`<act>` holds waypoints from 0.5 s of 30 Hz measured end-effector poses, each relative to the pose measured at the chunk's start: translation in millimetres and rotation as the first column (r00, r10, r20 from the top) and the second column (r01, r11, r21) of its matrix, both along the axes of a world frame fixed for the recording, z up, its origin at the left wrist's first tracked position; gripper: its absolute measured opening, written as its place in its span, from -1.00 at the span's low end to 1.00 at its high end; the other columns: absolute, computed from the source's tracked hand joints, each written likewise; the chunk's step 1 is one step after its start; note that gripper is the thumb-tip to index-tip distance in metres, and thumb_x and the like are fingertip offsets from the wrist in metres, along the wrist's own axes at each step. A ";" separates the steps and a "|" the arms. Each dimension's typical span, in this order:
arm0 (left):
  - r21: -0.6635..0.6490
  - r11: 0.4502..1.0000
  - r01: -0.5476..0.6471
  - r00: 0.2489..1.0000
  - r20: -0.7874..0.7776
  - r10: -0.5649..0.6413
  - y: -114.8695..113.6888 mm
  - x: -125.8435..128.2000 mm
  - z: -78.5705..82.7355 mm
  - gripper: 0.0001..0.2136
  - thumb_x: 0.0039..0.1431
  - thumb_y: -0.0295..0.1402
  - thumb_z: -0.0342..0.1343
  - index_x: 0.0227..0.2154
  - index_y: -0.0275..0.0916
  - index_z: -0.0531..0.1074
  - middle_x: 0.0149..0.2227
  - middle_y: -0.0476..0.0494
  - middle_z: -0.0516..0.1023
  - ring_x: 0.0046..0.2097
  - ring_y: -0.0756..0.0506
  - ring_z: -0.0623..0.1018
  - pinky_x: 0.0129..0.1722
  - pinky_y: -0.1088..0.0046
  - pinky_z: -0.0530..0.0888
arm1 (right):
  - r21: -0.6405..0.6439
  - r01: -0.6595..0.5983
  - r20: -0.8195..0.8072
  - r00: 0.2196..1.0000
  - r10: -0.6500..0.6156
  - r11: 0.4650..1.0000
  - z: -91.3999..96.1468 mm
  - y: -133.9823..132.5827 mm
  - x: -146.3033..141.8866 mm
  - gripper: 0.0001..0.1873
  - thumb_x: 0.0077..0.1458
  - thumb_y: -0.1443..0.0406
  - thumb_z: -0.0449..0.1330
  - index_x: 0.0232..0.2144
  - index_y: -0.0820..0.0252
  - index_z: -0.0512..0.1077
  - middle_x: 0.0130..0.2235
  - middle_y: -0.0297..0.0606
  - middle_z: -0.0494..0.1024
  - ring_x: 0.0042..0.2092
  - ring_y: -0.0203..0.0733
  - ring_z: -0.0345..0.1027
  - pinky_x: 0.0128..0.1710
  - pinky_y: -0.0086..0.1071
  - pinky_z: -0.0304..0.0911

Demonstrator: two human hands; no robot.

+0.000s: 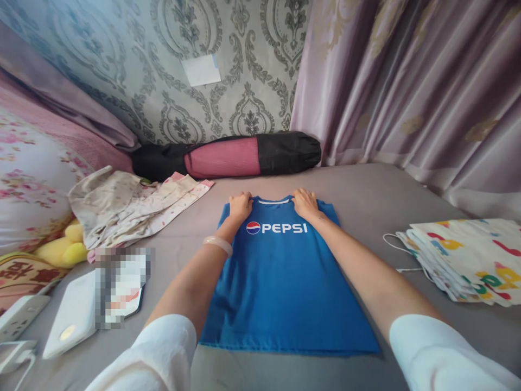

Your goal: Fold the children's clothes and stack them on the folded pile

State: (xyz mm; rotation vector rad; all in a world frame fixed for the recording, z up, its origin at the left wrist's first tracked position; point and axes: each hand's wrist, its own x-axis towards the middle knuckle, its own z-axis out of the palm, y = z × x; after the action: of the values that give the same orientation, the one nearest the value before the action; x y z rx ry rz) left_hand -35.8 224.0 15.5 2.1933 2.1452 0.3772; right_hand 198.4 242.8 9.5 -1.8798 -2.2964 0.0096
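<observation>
A blue sleeveless shirt with a PEPSI print lies flat on the grey sheet, its neckline pointing away from me. My left hand, below a pale bangle, has its fingers curled onto the shirt's left shoulder beside the collar. At the opposite shoulder, my right hand grips the fabric in the same manner. The fingertips are partly hidden behind both hands. Between them the white strip inside the collar shows. The lower hem is spread out nearest to me.
Crumpled light trousers lie on the left, near a white box-like device, a blurred phone-like item and a power strip. A rolled pink mat lines the wall. Folded printed cloth is at right.
</observation>
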 end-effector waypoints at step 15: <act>-0.228 0.966 -0.119 0.952 0.250 0.177 3.8 -60.6 10.8 -0.58 0.02 0.09 0.10 -0.54 -0.21 0.49 -0.37 -0.23 0.60 -0.09 -0.36 0.50 -0.04 0.15 0.27 | -0.302 0.051 -0.151 0.983 -0.101 0.952 19.5 10.4 64.4 -0.43 0.31 0.01 -0.14 -0.26 0.23 0.55 -0.09 0.01 0.58 0.00 0.02 0.42 -0.06 -0.30 0.22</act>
State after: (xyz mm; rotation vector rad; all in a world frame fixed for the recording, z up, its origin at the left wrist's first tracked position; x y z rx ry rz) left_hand -96.4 227.8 26.3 1.7626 2.0983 0.4078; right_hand 262.9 253.2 29.0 -2.0157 -2.2077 0.5085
